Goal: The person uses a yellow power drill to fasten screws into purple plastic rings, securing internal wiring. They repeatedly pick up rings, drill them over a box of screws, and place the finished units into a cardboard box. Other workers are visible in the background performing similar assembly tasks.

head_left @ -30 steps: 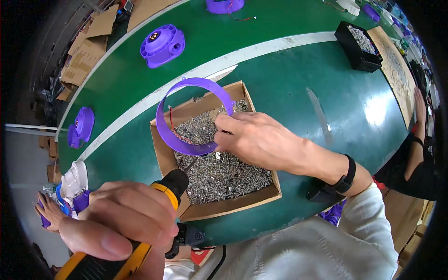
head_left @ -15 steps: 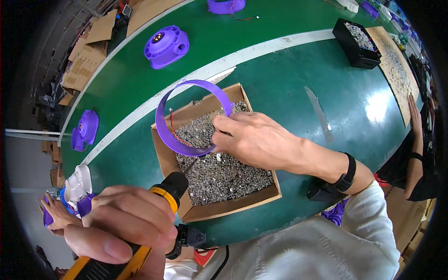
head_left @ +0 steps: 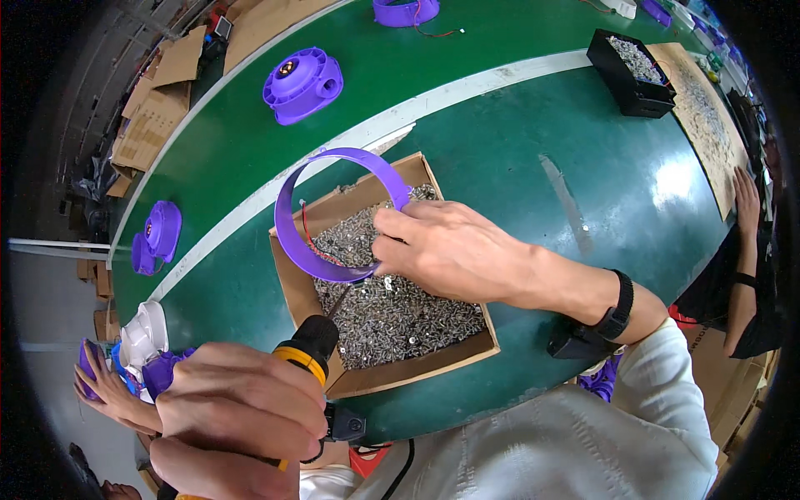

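Note:
My right hand [head_left: 446,250] pinches the lower right side of a thin purple plastic ring [head_left: 291,218], held tilted above a cardboard box [head_left: 412,377] full of small screws [head_left: 400,321]. Inside the ring hangs a red wire [head_left: 307,229] with a small white connector. My left hand [head_left: 242,408] is closed round a black-and-yellow power screwdriver [head_left: 310,343], and most of its body is hidden behind my fingers. Its thin bit points up at the ring's lower edge, near a small dark part. Whether bit and part touch, I cannot tell.
Purple round housings [head_left: 302,86] stand across the green table [head_left: 500,158], beyond a white strip. A black bin [head_left: 631,73] of small parts is at the far right, by a worn board [head_left: 696,125]. One person's hand [head_left: 747,196] rests there; another's hand [head_left: 117,396] holds purple parts at left.
My left hand has turned and shifted a little to the right with the power screwdriver, hiding more of its body. The ring stays over the box in my right hand, almost unmoved.

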`<state>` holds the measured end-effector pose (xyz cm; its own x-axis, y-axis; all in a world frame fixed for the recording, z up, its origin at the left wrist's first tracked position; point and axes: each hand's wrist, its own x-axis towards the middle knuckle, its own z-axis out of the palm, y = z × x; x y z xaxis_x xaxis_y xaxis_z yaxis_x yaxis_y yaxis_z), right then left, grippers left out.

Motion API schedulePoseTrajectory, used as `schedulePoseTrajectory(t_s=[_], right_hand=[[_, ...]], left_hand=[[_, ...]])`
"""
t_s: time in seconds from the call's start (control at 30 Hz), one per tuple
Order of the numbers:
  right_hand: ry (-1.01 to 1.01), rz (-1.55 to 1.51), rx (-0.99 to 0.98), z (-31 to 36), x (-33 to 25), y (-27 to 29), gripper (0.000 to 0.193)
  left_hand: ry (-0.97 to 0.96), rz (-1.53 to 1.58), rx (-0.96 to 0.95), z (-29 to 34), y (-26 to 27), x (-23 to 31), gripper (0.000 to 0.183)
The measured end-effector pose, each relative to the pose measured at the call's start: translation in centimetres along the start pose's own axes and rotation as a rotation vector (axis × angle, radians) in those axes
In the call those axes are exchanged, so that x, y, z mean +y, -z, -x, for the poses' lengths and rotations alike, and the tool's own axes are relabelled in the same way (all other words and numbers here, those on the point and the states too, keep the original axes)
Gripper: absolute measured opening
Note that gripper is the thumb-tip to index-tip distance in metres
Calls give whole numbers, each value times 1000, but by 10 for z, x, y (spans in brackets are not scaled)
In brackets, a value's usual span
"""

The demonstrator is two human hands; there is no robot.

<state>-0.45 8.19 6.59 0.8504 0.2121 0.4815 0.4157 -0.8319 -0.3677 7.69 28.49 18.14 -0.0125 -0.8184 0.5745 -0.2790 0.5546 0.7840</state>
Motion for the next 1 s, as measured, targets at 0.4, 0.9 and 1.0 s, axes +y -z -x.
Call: schedulePoseTrajectory(t_s=[0.4,0.9,1.0], right_hand=[[-17,32,-33,1,1,1,12],[-21,62,-12,2,0,-1,11],[-10,57,-18,1,-1,-1,11]], left_hand=[[-91,-53,48,-12,-4,-10,23],[-147,-107,-47,-18,-2,-8,18],[-226,-170,104,-19,-16,-14,20]])
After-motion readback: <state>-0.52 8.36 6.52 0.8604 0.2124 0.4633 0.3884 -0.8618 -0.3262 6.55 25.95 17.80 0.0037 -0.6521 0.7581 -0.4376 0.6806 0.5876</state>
